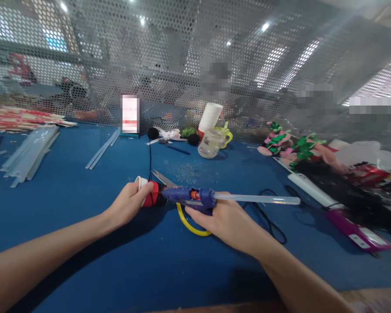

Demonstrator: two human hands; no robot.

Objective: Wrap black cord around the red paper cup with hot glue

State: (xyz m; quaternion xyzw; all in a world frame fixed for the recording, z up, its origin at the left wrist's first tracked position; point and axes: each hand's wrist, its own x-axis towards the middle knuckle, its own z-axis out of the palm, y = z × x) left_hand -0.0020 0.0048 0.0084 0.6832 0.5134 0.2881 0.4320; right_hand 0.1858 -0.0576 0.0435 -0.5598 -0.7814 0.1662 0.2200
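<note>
My left hand [127, 202] is closed around a small paper cup [141, 182] lying on its side, wrapped in red and black yarn. A black strand [150, 158] runs from the cup back to a black yarn ball [153, 133]. In my right hand [228, 221] is a blue hot glue gun [189, 195], its nozzle end against or very near the wrapped part of the cup. A long clear glue stick [257, 198] sticks out of the gun's rear. Below the gun lie yellow-handled scissors [190, 228], partly hidden by it and my hand.
Loose glue sticks [31, 154] and red-and-white sticks [22, 118] lie at left. Stacked white cups [211, 115], a clear jar [209, 144] and a lit phone [130, 114] stand before a perforated metal screen [176, 61]. A purple-and-white tool [355, 230] and craft flowers [303, 150] are at right.
</note>
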